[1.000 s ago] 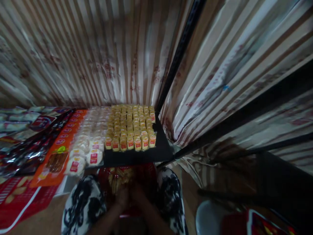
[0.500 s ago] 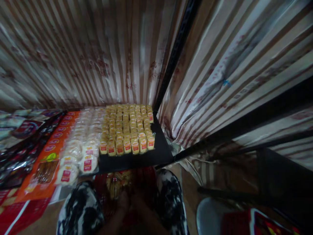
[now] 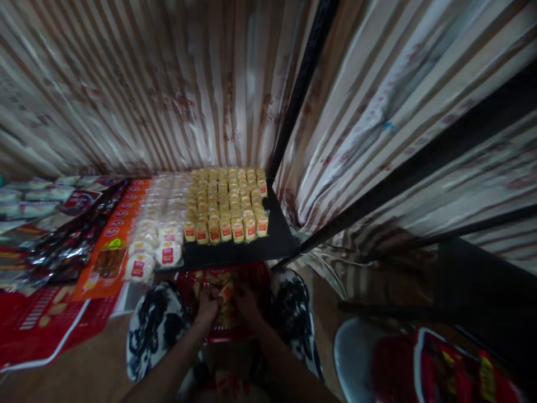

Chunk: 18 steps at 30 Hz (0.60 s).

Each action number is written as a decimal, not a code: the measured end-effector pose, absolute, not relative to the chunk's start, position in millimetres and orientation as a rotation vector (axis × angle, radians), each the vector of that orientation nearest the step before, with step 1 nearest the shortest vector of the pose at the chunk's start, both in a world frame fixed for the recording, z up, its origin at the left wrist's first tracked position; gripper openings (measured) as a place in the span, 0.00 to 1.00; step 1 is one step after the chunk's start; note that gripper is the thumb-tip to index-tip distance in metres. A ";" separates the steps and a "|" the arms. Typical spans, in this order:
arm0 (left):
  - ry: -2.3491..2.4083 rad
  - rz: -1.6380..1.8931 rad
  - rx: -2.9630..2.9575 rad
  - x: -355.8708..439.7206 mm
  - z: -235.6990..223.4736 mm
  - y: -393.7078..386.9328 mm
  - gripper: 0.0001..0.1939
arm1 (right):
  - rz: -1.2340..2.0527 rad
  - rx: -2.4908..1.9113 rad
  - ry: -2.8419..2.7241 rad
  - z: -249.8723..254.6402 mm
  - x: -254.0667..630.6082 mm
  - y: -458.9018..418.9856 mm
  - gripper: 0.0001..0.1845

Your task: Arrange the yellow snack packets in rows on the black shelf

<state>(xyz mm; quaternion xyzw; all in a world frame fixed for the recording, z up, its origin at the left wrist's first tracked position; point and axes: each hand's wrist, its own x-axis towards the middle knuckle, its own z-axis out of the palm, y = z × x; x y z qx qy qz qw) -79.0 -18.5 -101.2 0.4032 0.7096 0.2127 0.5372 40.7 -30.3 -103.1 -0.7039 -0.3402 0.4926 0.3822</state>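
Between my knees stands a red plastic basket [image 3: 215,339] with yellowish wrapped snack packets inside. My left hand [image 3: 207,305] is over the basket, its fingers closed on the edge of a small snack packet [image 3: 226,292] with a red-orange label. On the packet's other side is my right hand [image 3: 246,305]; its fingers are too dark and blurred to make out, and I cannot see whether they touch the packet. Rows of similar yellow packets [image 3: 226,204] stand on the black shelf [image 3: 235,252] just ahead.
Left of the rows lie round white packaged crackers [image 3: 168,254], an orange snack bag [image 3: 98,268] and dark shiny bags [image 3: 62,254]. Striped cloth [image 3: 201,84] hangs behind. A black post [image 3: 300,92] rises at the shelf corner. A pale stool [image 3: 354,352] stands right, beside a red bag [image 3: 394,369].
The view has tilted and shifted, so the shelf sits higher and further right. My hands now show more clearly over the basket, with a labelled packet at my left fingers.
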 end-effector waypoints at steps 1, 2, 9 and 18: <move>1.669 0.535 0.939 -79.3 -94.7 -19.3 0.05 | 1.239 -1.806 -0.908 -96.3 44.0 -30.4 0.16; 1.649 0.560 0.925 -79.3 -88.0 -19.7 0.06 | 1.217 -1.814 -0.956 -89.3 47.6 -30.6 0.17; 1.471 0.691 1.005 -75.3 -36.3 -9.3 0.08 | 0.775 -1.858 -1.451 -36.6 73.7 -36.8 0.16; 1.352 0.537 1.779 -65.1 42.1 25.6 0.10 | 0.403 -1.778 -1.753 25.3 99.8 -31.3 0.20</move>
